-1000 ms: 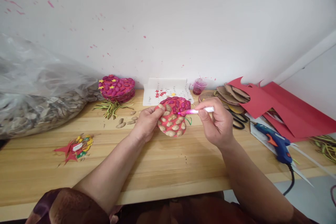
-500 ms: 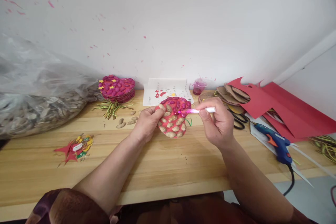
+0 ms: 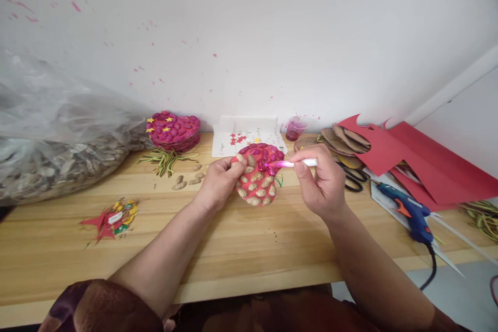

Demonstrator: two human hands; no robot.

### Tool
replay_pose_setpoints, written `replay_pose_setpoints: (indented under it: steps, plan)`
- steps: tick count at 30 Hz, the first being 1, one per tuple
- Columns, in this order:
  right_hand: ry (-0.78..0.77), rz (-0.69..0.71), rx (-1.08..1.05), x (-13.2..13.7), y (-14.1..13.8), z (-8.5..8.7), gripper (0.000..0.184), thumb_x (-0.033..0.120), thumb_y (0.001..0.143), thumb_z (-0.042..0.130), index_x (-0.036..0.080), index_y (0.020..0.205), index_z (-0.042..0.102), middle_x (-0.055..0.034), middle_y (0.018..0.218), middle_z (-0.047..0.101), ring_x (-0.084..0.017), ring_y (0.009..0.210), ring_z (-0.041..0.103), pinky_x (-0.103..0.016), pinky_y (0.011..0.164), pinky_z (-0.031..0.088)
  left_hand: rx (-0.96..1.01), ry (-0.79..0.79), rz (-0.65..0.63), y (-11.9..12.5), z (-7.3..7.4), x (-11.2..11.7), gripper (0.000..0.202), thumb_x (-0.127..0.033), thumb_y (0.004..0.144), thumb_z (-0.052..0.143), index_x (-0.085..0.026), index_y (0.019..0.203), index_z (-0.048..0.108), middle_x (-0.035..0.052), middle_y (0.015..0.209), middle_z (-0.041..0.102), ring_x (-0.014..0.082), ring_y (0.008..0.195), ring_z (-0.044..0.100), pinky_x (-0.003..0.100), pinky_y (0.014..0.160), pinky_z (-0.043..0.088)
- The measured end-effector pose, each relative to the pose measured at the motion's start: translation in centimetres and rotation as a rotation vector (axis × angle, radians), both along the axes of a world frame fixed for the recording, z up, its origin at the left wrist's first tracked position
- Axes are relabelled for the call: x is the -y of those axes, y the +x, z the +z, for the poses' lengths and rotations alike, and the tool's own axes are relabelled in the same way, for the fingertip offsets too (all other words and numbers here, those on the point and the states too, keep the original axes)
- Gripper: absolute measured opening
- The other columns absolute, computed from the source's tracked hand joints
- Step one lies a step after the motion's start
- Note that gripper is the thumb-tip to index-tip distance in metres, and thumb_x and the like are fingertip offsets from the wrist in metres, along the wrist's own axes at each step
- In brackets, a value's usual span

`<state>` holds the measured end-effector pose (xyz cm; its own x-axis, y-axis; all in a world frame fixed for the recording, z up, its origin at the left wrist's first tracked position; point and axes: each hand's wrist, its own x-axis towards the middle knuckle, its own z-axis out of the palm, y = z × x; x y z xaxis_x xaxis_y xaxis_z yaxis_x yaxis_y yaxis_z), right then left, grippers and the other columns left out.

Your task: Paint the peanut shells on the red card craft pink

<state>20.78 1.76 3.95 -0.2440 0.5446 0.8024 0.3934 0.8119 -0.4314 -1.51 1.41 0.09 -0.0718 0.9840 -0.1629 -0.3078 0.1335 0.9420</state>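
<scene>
My left hand [image 3: 219,181] is closed on the left edge of a red, rounded cutout [image 3: 257,176] covered with peanuts, thumb on its face. The peanuts at its top and right are painted wet magenta; those lower and at the left keep their natural tan. My right hand [image 3: 322,180] pinches a short white paintbrush [image 3: 307,162], its pink-stained end pointing left and touching the peanuts near the middle. A green loop of cord [image 3: 278,181] shows behind the cutout's right edge.
At the back stand a stack of magenta peanut pieces [image 3: 173,132], white paper [image 3: 223,148] with red stars, and a cup of pink paint [image 3: 295,128]. A bag of peanuts [image 3: 62,161] lies left; scissors [image 3: 354,179], a blue glue gun [image 3: 414,218] and red paper [image 3: 447,166] lie right.
The paintbrush and my right hand have shifted very slightly left. The cutout has moved a touch in my left hand; otherwise the scene looks the same.
</scene>
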Motion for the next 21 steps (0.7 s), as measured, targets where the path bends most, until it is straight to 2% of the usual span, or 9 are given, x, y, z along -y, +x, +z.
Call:
replay_pose_setpoints:
  steps: [14,21]
  plan:
    - [-0.01,0.006,-0.01,0.01,-0.02,0.02,0.01,0.017,0.1,0.06,0.023,0.102,0.068,-0.0023,0.092,0.07,-0.019,0.087,0.062,-0.039,0.083,0.046,-0.092,0.03,-0.006,-0.21,0.01,0.04,0.051,-0.06,0.064,0.091,-0.018,0.063,0.062,-0.0022,0.054,0.058,0.0103,0.046,0.047,0.022,0.045,0.036]
    - [-0.012,0.004,-0.008,-0.01,0.14,0.12,0.009,0.019,0.101,0.059,0.023,0.101,0.067,-0.0022,0.091,0.069,-0.019,0.087,0.062,-0.039,0.083,0.046,-0.007,0.008,-0.01,-0.19,-0.14,-0.05,0.051,-0.059,0.059,0.095,-0.018,0.067,0.066,-0.0012,0.057,0.063,0.0118,0.05,0.054,0.022,0.048,0.043]
